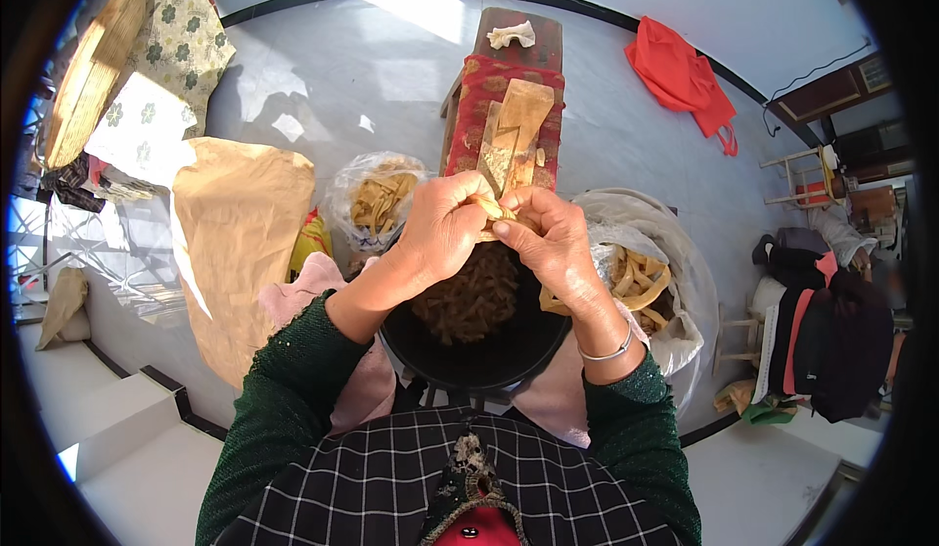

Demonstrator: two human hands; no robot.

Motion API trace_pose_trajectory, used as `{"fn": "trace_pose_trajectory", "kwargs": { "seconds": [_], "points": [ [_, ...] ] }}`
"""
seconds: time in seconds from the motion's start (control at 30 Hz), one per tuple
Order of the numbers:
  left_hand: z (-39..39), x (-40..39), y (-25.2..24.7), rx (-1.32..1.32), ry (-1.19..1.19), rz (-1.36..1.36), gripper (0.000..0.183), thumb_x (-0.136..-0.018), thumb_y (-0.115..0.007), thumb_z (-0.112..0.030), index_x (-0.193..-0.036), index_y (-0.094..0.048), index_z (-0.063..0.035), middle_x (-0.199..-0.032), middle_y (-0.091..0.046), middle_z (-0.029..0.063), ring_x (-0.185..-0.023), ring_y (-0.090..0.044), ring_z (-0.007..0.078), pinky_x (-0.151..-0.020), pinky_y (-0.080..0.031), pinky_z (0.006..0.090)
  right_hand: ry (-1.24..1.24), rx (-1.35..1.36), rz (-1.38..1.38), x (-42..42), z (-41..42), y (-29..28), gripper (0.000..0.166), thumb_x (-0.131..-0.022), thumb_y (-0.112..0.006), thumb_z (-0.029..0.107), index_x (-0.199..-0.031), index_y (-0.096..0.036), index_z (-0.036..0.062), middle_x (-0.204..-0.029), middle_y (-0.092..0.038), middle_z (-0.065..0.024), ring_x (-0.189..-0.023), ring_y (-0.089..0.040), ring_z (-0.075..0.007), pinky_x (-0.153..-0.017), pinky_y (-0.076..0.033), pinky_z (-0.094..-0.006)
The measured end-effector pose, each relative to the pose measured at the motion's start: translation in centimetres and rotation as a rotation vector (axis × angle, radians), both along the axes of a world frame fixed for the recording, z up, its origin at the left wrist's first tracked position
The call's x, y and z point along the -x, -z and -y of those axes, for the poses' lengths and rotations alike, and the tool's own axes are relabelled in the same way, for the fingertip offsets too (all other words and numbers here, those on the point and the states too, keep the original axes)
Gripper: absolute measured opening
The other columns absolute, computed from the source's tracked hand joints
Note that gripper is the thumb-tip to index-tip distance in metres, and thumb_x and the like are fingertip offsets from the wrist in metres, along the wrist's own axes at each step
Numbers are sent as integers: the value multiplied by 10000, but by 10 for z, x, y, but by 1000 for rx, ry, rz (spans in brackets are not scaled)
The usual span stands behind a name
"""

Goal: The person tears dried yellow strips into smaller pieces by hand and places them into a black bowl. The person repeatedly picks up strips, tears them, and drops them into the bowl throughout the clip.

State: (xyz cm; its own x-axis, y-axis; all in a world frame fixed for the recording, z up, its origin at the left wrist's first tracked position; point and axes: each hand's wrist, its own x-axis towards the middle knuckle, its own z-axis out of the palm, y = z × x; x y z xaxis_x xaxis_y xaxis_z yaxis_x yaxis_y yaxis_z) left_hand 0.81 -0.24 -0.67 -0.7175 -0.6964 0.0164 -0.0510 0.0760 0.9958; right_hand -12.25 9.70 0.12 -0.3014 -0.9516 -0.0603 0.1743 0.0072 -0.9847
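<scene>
My left hand point(446, 224) and my right hand point(546, 234) meet in front of me, both pinching a folded yellowish strip point(493, 208) between thumbs and fingers. Beneath them stands a black basin point(469, 373) with many small brown pieces point(469, 296) inside. Just beyond my hands, a wooden block point(526, 106) and a flat board with crumbs lie on a red patterned cloth point(469, 120) over a bench. More pale strips point(381, 197) fill a clear plastic bag on the left, and others point(638, 274) lie in a plastic bag on the right.
A crumpled whitish cloth point(511, 34) lies on the bench's far end point(543, 54). A large tan sheet point(246, 238) is at the left, near a round wooden board point(95, 76). A red bag point(675, 69) lies on the floor; clothes point(829, 340) hang at the right.
</scene>
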Motion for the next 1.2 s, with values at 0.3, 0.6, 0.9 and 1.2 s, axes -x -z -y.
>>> {"fn": "trace_pose_trajectory", "kwargs": {
  "seconds": [0.3, 0.6, 0.9, 1.2],
  "points": [
    [-8, 9, -4, 269, -214, -18, 194, -733, -644, 10, -692, -457, -25, -567, -479, 57, -519, -465, 135, -482, -395, 285, -269, 178, 909, 20, -2, 19, 184, -874, -638, 52, -1052, -615, 10, -635, -482, 12, -479, -378, -66, -428, -297, -230],
    [-5, -4, -13, 459, 16, 15, 224, -742, -741, -129, -798, -580, 17, -623, -547, 74, -537, -521, 145, -506, -424, 268, -107, 94, 416, 15, -3, 7, 140, -893, -622, 50, -1027, -635, 12, -719, -571, 3, -520, -402, -45, -450, -326, -206],
    [22, -19, -18, -917, 460, -283, 296, -884, -624, -166, -624, -521, -72, -525, -449, -13, -428, -405, 63, -400, -305, 202, -137, 33, 57, 31, -12, -20, 118, -877, -663, 114, -907, -607, 14, -733, -558, 41, -629, -429, -27, -561, -342, -190],
    [35, -21, -22, 304, 303, 245, 318, -851, -651, -329, -863, -607, -14, -765, -601, 72, -669, -584, 181, -599, -451, 303, -77, -122, -179, 44, -16, -9, 154, -881, -648, 84, -754, -614, 4, -639, -489, 66, -610, -404, -34, -529, -339, -224]
  ]
}}
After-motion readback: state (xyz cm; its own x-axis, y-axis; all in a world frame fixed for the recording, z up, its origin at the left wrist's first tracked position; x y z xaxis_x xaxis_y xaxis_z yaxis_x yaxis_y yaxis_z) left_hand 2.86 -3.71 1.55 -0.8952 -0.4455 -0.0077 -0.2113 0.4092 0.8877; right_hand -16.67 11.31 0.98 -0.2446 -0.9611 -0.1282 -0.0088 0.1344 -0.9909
